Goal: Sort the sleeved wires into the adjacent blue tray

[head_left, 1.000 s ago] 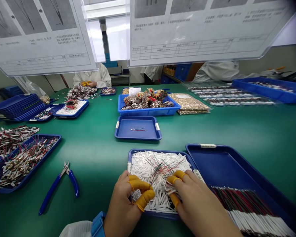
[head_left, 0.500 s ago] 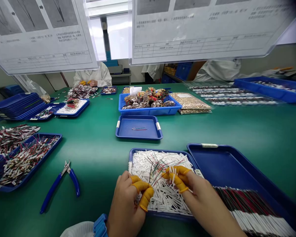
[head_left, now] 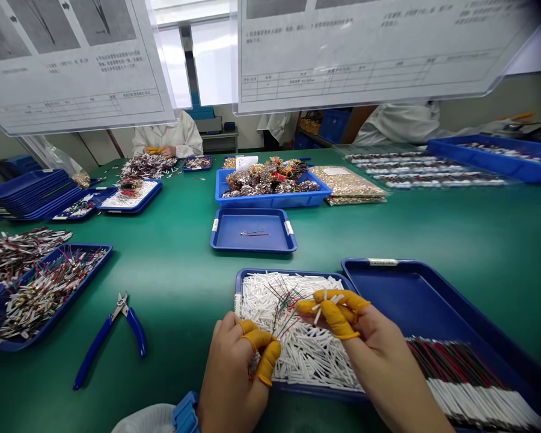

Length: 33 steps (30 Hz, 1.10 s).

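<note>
Tight little pinches in both hands. The right hand (head_left: pixel 381 361) holds a few short white tube-wires (head_left: pixel 324 304) between its yellow rubber finger covers (head_left: pixel 338 316). The left hand (head_left: pixel 234 379) curls its fingers and pinches thin red and green wires (head_left: pixel 282 313) close by. Both hands are over a blue plastic tray (head_left: pixel 293 272) heaped with white tubes. Just right of it is a bigger blue tray (head_left: pixel 388 300), with long rows of red and green wires (head_left: pixel 455 370) at its near end. Blue-handled pliers (head_left: pixel 135 334) lie on the green table (head_left: pixel 175 288) to the left.
</note>
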### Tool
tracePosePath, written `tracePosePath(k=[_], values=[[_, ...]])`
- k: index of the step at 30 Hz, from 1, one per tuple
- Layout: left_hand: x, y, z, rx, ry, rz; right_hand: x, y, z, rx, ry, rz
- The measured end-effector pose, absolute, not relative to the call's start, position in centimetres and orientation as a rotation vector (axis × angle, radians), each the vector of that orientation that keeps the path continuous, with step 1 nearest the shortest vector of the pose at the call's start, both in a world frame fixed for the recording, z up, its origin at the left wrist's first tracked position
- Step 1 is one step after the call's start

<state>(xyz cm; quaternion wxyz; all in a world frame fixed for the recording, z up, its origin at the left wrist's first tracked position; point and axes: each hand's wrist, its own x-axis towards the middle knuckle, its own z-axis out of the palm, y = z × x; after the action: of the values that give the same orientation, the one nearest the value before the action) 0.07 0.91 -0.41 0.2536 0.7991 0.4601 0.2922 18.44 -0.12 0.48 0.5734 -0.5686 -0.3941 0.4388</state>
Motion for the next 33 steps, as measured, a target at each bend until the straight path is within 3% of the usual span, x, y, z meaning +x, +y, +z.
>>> tracePosePath(k=[8,14,26,33], values=[[0.1,0.8,-0.5,2.165,1.244,0.813,18.9,0.1,0.4,-1.327,-1.037,1.005],[0.1,0.9,-0.3,2.148,1.252,0.812,18.2,0.1,1.6,-1.328,-1.019,1.213],[0.1,0.7,-0.4,2.199,1.214,0.803,17.7,-0.1,2.4,-1.224,-0.572,1.261],[0.1,0.6,-0.1,2.214,1.207,0.737,17.8,-0.5,1.7,-1.134,-0.778,1.248]])
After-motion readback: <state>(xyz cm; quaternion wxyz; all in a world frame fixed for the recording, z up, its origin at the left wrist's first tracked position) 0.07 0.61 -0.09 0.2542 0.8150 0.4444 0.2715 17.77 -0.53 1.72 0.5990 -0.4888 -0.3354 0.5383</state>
